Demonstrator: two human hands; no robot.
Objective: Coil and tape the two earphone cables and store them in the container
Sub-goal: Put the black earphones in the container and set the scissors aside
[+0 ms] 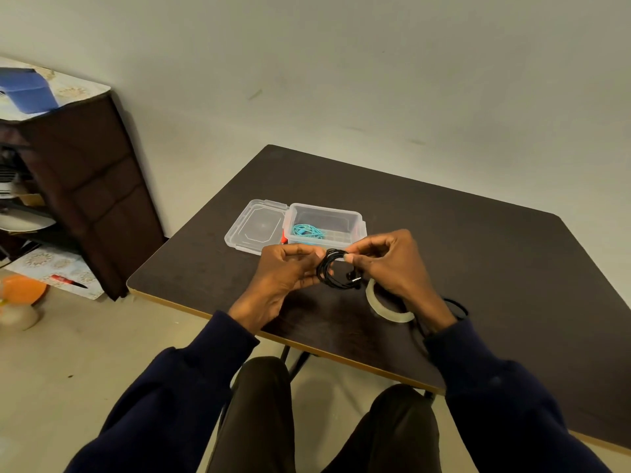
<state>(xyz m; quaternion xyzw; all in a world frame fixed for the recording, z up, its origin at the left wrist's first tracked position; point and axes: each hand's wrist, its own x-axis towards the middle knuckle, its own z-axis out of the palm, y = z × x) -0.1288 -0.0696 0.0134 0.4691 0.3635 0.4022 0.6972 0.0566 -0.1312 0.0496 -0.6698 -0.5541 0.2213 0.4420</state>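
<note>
Above our knees (263,397), left hand (283,271) and right hand (392,264) pinch the black coil (333,273) between them. Blue cable (307,231) lies in the box (356,217) beyond the grip, and the tape (386,313) is just below it. We judge half done: taping and storing the black coil are left.

Left hand (283,271) and right hand (386,264) meet at frame centre, fingers curled, both pinching the cable (333,271).
</note>
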